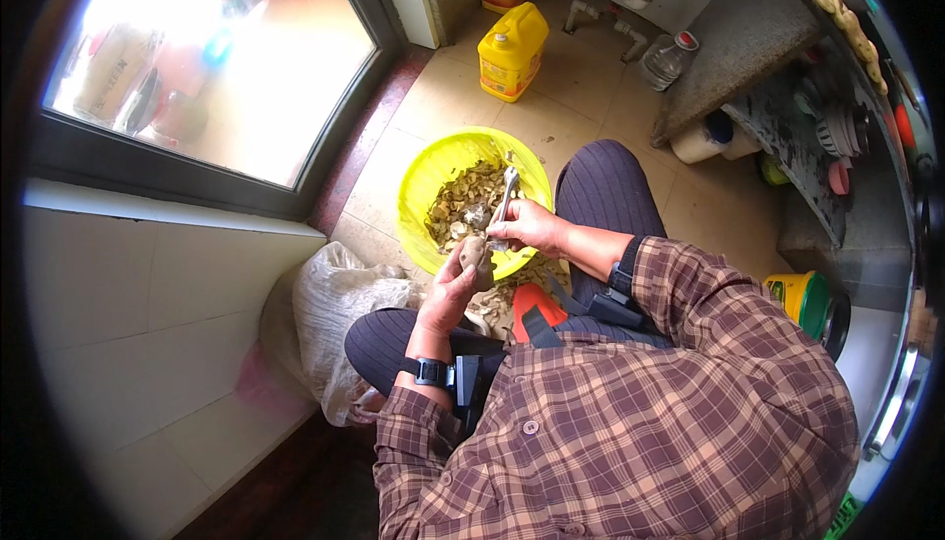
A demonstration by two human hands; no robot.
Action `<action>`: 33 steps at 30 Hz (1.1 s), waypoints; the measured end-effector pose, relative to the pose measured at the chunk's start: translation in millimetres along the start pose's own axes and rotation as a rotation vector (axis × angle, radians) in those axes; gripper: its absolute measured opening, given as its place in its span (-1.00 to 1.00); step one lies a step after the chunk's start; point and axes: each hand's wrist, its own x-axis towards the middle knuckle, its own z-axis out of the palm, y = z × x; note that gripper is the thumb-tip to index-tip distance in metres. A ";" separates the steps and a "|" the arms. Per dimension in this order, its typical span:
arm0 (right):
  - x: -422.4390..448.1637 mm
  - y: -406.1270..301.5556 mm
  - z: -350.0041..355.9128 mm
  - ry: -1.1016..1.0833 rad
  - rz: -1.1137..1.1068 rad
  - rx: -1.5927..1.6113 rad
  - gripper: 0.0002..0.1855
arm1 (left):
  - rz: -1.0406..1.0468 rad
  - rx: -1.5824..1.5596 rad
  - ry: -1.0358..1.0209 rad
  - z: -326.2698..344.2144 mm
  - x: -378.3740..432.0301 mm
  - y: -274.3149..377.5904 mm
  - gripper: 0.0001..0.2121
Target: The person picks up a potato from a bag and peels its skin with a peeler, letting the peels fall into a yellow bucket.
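Note:
My left hand holds a brown, knobbly root or tuber at the near rim of a yellow-green plastic basin. Just right of it, my right hand grips a metal peeler-like tool, whose far end points away from me over the basin. The tool's near end lies close to the tuber; whether they touch I cannot tell. Inside the basin is a pile of brown and pale peelings, with a greyish lump on top. More pale pieces lie below the basin between my legs.
A whitish plastic sack stands by my left knee, near the tiled wall and glass door. Beyond the basin are yellow jugs and a clear bottle with a red cap. A stone-like shelf with dishes runs along the right. An orange-red object lies between my legs.

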 end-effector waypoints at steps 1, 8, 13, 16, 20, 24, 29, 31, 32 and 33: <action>-0.5 0.8 0.6 0.001 0.019 0.036 -0.87 | 0.002 -0.007 -0.005 0.4 -0.6 0.1 -0.40; 0.7 5.0 14.6 0.095 0.042 -0.039 -0.88 | 0.096 0.234 0.153 4.6 4.0 -9.5 -0.42; 4.5 13.4 15.0 0.124 0.197 0.260 -0.88 | 0.493 1.193 0.403 12.2 11.0 -12.6 -0.44; 6.7 13.5 16.7 0.197 0.123 0.170 -0.89 | 0.622 1.410 0.527 28.6 9.0 -3.8 -0.46; 12.3 -0.5 10.5 0.295 -0.003 0.315 -0.88 | 0.468 1.026 0.629 3.8 11.2 -7.9 -0.46; 14.7 -2.3 6.4 0.318 -0.161 -0.003 -0.89 | 0.263 -0.058 0.274 4.1 7.4 -2.2 -0.53; 12.4 -8.6 11.1 0.224 -0.338 0.081 -0.90 | 0.207 -0.167 0.113 5.0 5.1 -1.8 -0.51; 10.6 -7.2 13.3 0.186 -0.379 -0.029 -0.89 | 0.196 -0.095 0.078 4.6 7.3 -2.9 -0.50; 9.5 -7.6 13.0 0.167 -0.367 -0.045 -0.90 | 0.211 -0.086 0.107 7.0 8.9 -4.7 -0.50; 8.3 -8.9 14.8 0.143 -0.354 -0.057 -0.91 | 0.211 -0.070 0.113 8.4 8.8 -4.4 -0.50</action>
